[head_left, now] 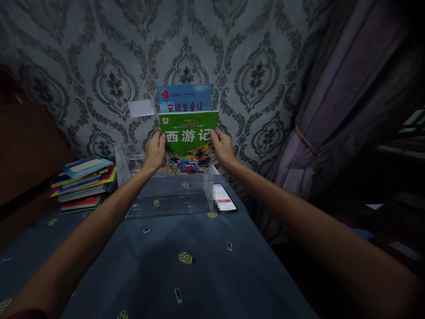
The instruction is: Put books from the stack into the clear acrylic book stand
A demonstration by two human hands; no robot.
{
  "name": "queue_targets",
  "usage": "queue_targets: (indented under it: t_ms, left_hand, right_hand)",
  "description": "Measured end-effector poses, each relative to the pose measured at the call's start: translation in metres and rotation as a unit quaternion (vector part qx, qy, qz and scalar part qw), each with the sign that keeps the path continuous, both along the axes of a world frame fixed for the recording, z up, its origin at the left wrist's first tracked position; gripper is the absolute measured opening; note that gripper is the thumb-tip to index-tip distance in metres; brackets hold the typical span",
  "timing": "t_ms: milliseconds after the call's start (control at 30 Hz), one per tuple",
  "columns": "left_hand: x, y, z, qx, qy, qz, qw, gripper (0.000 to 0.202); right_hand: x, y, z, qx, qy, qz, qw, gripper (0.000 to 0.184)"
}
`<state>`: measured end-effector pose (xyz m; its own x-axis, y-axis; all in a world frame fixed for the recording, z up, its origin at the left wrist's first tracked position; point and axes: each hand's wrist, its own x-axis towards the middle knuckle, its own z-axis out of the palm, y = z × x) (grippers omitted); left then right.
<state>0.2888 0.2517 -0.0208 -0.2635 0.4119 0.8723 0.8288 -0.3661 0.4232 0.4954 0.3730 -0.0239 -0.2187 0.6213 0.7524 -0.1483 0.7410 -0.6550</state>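
A green book (188,124) with white Chinese characters and colourful figures is upright between my two hands. My left hand (155,150) grips its left edge, thumb on the front cover. On the opposite edge, my right hand (222,146) pinches it the same way. Behind it a blue book (186,94) with red lettering stands taller, its lower part hidden. Below the green book sits a clear plastic rack (169,206) with stepped tiers. Whether the green book's bottom edge rests in the rack, I cannot tell.
Left of the rack lies a stack of several books (86,181). A lit phone (223,198) is at its right side. The dark patterned tablecloth (159,274) ends at a slanting right edge. A patterned wall (252,53) rises behind, and a tied curtain (299,146) hangs at right.
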Motion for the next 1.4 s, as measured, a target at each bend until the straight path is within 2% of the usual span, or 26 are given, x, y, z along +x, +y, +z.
queue_targets:
  t_ms: [400, 533, 700, 933, 1133, 1300, 1400]
  left_hand:
    - [-0.011, 0.018, 0.003, -0.031, -0.030, 0.012, 0.999, 0.045]
    - [-0.009, 0.020, 0.004, -0.027, -0.036, 0.020, 0.999, 0.042]
    - [-0.009, 0.017, 0.005, -0.040, -0.038, 0.007, 0.998, 0.040]
    - [-0.002, 0.014, 0.011, -0.070, -0.049, 0.052, 0.995, 0.033]
    - [0.003, 0.005, 0.016, -0.077, -0.032, 0.091, 0.992, 0.027]
    - [0.002, -0.003, 0.017, -0.086, -0.031, 0.075, 0.993, 0.024]
    - [0.001, -0.006, 0.017, -0.100, -0.034, 0.062, 0.992, 0.024]
  right_hand:
    - [-0.007, 0.015, 0.006, 0.011, -0.041, -0.074, 0.996, 0.056]
    - [-0.008, 0.014, 0.008, 0.000, -0.048, -0.073, 0.996, 0.053]
    - [-0.007, 0.011, 0.009, -0.006, -0.052, -0.073, 0.996, 0.053]
    - [-0.005, 0.006, 0.016, -0.018, -0.094, -0.114, 0.989, 0.055]
    - [-0.004, 0.005, 0.016, -0.031, -0.069, -0.173, 0.982, 0.040]
    - [-0.005, 0.003, 0.013, -0.044, -0.054, -0.180, 0.981, 0.037]
    - [-0.005, 0.001, 0.012, -0.028, -0.044, -0.179, 0.982, 0.038]
